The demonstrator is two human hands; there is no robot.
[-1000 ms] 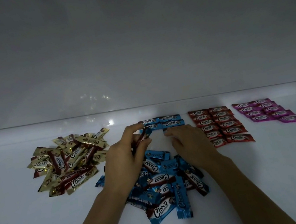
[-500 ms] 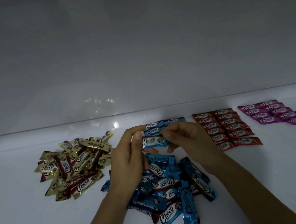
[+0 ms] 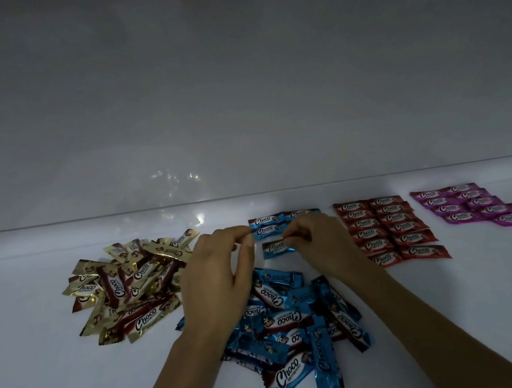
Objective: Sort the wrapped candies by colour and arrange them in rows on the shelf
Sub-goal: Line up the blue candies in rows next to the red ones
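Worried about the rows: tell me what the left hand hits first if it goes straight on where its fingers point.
Probably the blue rows, just past the fingertips of the left hand; height above them is unclear. The candy in the right hand lies beside that line.

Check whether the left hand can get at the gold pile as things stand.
Probably yes: the left hand sits right beside the gold pile, with nothing between them, and its grip looks free.

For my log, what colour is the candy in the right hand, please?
The candy is blue with white lettering; the head view shows it best.
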